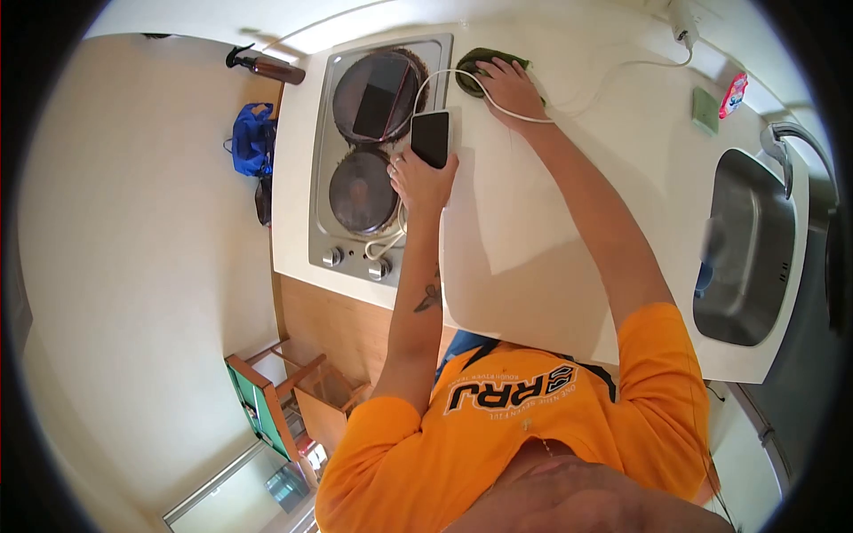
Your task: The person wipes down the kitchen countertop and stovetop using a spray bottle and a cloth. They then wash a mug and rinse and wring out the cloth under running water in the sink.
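My left hand (pixel 419 182) is closed around a white-edged phone (pixel 432 139) with a dark face, held over the right side of the hob (pixel 322 186). A white cable (pixel 444 71) loops beside the phone and passes across my right wrist; more of it hangs in a coil below my left hand. My right hand (pixel 514 89) presses on a crumpled dark green cloth (pixel 471 64) on the white counter (pixel 533 231), fingers curled over it. Another dark phone (pixel 382 99) lies on the far hotplate (pixel 348 82). The near hotplate (pixel 362 191) has a worn, brownish surface.
To the right is a steel sink (pixel 746 258) with a tap (pixel 782 147). A green sponge (pixel 705 111) and a red packet (pixel 733 95) lie by the wall, near a plugged-in charger (pixel 682 27). At left are a brown spray bottle (pixel 267 67) and a blue bag (pixel 252 140).
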A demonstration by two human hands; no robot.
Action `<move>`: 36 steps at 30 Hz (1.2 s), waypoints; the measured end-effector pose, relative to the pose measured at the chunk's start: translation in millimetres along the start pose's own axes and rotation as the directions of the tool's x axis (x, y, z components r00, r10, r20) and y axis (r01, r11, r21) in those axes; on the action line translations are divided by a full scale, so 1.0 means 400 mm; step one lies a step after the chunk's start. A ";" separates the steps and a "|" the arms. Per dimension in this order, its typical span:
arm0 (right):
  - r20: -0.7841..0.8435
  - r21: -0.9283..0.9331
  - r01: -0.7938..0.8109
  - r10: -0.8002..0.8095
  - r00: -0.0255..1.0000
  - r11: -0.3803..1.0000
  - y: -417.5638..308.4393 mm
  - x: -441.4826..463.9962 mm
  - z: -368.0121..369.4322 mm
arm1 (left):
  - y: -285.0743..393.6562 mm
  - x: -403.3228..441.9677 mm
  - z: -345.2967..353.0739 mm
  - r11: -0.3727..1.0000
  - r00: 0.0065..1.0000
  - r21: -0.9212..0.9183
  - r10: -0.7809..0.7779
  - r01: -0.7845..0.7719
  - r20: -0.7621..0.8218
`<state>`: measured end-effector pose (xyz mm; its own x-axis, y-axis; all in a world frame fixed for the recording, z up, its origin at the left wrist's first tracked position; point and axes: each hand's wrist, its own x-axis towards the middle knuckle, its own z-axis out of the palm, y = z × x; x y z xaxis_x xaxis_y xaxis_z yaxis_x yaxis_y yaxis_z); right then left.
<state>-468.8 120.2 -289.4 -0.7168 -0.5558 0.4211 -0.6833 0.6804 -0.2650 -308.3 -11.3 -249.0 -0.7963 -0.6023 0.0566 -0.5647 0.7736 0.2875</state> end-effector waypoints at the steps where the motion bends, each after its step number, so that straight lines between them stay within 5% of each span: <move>1: -0.039 -0.021 -0.025 0.025 0.999 0.999 0.006 0.034 0.018 | -0.003 0.002 0.004 1.000 1.000 0.007 0.016 -0.016 0.001; 8: -0.125 -0.124 -0.061 0.046 0.991 0.990 0.122 0.124 0.061 | -0.016 0.018 0.014 0.989 0.990 -0.019 0.144 -0.144 -0.007; 12: -0.259 -0.390 -0.343 0.256 0.931 0.854 0.363 -0.044 -0.041 | -0.027 0.021 0.014 0.989 0.991 0.055 0.134 -0.134 0.012; 15: -0.407 -0.333 -0.463 0.317 0.857 0.822 0.432 -0.154 -0.133 | -0.027 0.024 0.011 0.992 0.992 0.017 0.127 -0.127 0.007; 17: -0.375 -0.431 -0.577 0.444 0.814 0.693 0.383 -0.209 -0.167 | -0.032 0.024 0.010 0.991 0.991 -0.010 0.134 -0.133 0.031; 22: -0.053 -0.411 -0.366 0.379 0.924 0.835 0.039 -0.367 -0.181 | -0.030 0.030 -0.005 0.989 0.988 -0.020 0.149 -0.148 0.035; 26: 0.119 -0.104 -0.240 0.252 0.960 0.965 -0.288 -0.574 -0.242 | -0.057 0.036 0.025 0.980 0.980 0.011 0.198 -0.198 -0.006; 27: 0.189 -0.019 -0.199 0.199 0.962 0.980 -0.363 -0.637 -0.252 | -0.049 0.036 0.003 0.985 0.981 -0.025 0.171 -0.169 0.089; 31: 0.337 0.258 -0.122 0.029 0.941 0.958 -0.457 -0.687 -0.293 | -0.052 0.025 -0.006 0.981 0.979 0.019 0.194 -0.195 0.055; 34: 0.128 0.144 -0.069 0.050 0.990 0.987 -0.353 -0.595 -0.206 | -0.060 0.022 -0.036 0.966 0.965 0.024 0.257 -0.258 0.049; 36: 0.056 0.030 -0.207 0.205 0.977 0.978 -0.286 -0.478 -0.173 | -0.068 0.041 -0.045 0.963 0.973 -0.164 0.224 -0.212 0.060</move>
<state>-244.0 181.8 -279.6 -0.8482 -0.4308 0.3083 -0.5243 0.7660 -0.3721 -302.2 -45.7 -238.6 -0.9141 -0.4007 0.0620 -0.3398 0.8405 0.4221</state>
